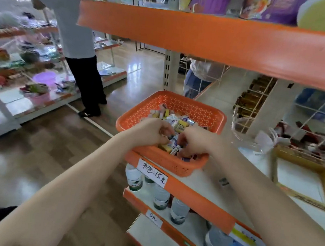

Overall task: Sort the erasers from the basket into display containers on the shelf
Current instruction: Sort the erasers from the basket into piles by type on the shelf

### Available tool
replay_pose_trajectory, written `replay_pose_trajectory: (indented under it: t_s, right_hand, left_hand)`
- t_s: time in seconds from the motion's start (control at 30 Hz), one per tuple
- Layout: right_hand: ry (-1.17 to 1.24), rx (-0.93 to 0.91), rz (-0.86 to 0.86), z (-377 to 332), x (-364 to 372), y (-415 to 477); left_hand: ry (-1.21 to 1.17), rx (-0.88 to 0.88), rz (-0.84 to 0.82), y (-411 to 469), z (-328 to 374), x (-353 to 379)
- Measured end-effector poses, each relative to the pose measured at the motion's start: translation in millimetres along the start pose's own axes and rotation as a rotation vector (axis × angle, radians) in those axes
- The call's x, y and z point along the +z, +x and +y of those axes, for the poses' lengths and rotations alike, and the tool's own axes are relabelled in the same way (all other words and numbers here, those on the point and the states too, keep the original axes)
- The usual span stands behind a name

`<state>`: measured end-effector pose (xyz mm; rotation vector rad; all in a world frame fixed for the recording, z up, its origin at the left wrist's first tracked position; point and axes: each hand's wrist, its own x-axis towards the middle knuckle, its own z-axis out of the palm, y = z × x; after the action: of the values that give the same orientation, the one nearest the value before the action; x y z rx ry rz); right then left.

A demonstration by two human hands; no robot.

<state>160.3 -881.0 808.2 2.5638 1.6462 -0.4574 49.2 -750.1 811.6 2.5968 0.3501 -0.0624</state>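
Both hands are digging in the orange basket [133,117] of erasers [178,120]. The right hand [195,140] is pinching an eraser [175,150] tilted toward 1 o'clock. The left hand [152,131] is curling, grip unclear. A clear container [253,141] is sitting at 3 o'clock, nearer the right.

Orange basket [179,104] with a dotted hole pattern; erasers [180,123] yellow, white, blue; shelf [199,202] edges orange, boards white.

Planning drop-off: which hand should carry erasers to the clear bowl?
Right hand, probably: it pinches erasers in the basket, and the clear bowl stands on its right; the left hand would cross.
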Motion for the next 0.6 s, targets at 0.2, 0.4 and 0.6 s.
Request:
replay_pose_trajectory:
  t_s: [0.2, 0.4, 0.6]
  right_hand:
    - [0.104, 0.054, -0.083, 2, -8, 10]
    - [0.175, 0.118, 0.007, 3, -9, 7]
    - [0.286, 0.207, 0.188, -1, -8, 3]
  left_hand:
    - [0.069, 0.101, -0.21, 24, -7, -5]
    - [0.159, 0.196, -0.295, 48, -17, 0]
    - [0.162, 0.226, -0.286, 54, -20, 5]
